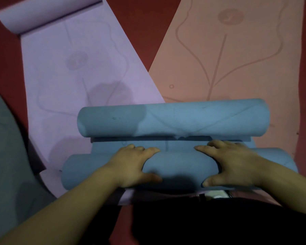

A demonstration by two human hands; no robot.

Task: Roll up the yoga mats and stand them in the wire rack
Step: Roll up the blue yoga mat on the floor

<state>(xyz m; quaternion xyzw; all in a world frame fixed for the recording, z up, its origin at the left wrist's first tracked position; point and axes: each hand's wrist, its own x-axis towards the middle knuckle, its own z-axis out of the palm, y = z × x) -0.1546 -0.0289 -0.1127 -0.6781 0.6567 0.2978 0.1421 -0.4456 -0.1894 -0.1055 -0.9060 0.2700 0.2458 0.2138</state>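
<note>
Both hands grasp the near roll of the blue mat [180,167] — my left hand [132,163] and right hand [231,161] side by side, fingers curled over its top, thumbs on my side. Just beyond, a short flat strip meets a second blue roll [173,119]. Underneath lie a lilac mat [81,68] — far end curled — and a peach mat [237,59], spread on the red floor [141,23].
</note>
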